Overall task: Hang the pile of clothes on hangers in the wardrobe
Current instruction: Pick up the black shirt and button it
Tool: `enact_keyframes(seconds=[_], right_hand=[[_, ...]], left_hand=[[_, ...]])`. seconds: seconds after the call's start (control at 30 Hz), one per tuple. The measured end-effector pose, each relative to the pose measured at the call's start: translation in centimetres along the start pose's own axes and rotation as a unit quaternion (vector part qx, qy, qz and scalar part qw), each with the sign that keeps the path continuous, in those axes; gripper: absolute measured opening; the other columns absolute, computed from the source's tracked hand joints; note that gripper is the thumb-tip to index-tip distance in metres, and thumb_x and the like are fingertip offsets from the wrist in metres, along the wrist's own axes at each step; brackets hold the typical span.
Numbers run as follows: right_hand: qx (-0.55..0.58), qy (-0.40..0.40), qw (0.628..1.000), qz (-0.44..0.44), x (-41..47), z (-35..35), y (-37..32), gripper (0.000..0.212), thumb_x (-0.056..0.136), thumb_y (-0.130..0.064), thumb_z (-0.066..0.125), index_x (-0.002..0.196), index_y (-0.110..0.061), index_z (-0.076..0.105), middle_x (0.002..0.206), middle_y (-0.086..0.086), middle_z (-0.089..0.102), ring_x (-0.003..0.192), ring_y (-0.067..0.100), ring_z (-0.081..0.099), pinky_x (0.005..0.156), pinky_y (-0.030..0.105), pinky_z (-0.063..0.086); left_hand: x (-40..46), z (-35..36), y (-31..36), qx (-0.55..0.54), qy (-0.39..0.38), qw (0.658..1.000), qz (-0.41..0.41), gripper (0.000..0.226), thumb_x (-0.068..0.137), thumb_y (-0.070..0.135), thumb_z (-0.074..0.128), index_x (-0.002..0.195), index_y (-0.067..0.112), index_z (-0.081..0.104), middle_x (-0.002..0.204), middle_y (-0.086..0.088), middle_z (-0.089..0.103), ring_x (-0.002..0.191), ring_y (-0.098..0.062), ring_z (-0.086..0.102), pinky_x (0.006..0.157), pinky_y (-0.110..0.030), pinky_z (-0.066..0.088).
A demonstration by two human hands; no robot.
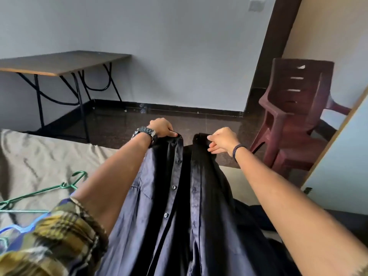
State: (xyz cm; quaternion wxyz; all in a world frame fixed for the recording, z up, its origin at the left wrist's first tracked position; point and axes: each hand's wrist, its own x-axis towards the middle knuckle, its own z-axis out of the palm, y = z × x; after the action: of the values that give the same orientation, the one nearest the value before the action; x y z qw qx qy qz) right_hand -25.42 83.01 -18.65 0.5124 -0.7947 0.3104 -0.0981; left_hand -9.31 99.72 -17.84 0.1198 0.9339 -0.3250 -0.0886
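Shirt (179, 206) hem beyond bottom edge

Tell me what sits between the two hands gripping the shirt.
Head view: between left hand and right hand only the dark shirt's open front gap.

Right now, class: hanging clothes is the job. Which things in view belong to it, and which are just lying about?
Belongs to the job:
- dark shirt, gripped at its top by the left hand and right hand
- green hanger on the bed
- blue hanger on the bed

Just lying about:
- folding table
- maroon plastic chair
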Motion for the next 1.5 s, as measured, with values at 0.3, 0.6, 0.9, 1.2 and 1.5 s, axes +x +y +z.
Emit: enact_keyframes(seconds=[0.3,0.6,0.9,1.2,1.5], right_hand=[[-0.149,-0.087,0.985,0.022,1.3,7.5,6.2,0.059,0.085,-0.001,0.063,0.136,-0.018,0.039,0.112,0.019,0.057,0.093,0.031,0.061,0.077,0.044,0.055],[-0.239,-0.005,0.969,-0.06,-2.5,10.5,8.9,0.014,0.084,-0.023,0.069,0.088,-0.017,0.057,0.1,0.008,0.064,0.098,0.027,0.058,0.076,0.03,0.044],[-0.22,0.005,0.976,-0.004,-3.4,10.9,11.4,0.021,0.082,-0.026,0.073,0.09,-0.012,0.059,0.103,0.009,0.061,0.102,0.026,0.055,0.072,0.027,0.04],[-0.104,0.024,0.994,-0.01,-3.4,10.0,12.5,0.009,0.085,-0.015,0.067,0.077,-0.012,0.071,0.079,0.004,0.068,0.082,0.02,0.063,0.074,0.025,0.049],[0.407,-0.002,0.912,0.056,-5.4,8.5,10.8,0.018,0.088,0.009,0.054,0.088,-0.007,0.063,0.074,0.005,0.064,0.065,0.012,0.06,0.056,0.019,0.049]], left_hand=[[-0.4,12.1,-1.4,-0.073,0.013,0.997,-0.036,0.037,0.082,0.03,0.071,0.113,0.011,0.064,0.119,-0.016,0.056,0.121,-0.033,0.045,0.102,-0.036,0.038],[-6.2,16.5,-0.1,-0.036,0.245,0.968,0.041,0.015,0.087,0.024,0.061,0.094,0.013,0.07,0.099,-0.007,0.059,0.091,-0.033,0.051,0.078,-0.046,0.044],[-7.0,17.8,0.6,-0.037,0.135,0.99,-0.006,0.023,0.092,0.039,0.055,0.107,0.026,0.066,0.108,0.0,0.063,0.106,-0.024,0.057,0.087,-0.039,0.039],[-7.5,16.7,1.1,-0.158,0.122,0.976,-0.09,0.015,0.087,0.035,0.063,0.092,0.024,0.072,0.108,0.001,0.062,0.109,-0.024,0.051,0.091,-0.039,0.034],[-10.3,14.8,3.2,-0.295,0.187,0.936,-0.044,0.007,0.085,0.023,0.069,0.085,0.018,0.073,0.079,0.006,0.069,0.08,-0.01,0.062,0.077,-0.022,0.045]])
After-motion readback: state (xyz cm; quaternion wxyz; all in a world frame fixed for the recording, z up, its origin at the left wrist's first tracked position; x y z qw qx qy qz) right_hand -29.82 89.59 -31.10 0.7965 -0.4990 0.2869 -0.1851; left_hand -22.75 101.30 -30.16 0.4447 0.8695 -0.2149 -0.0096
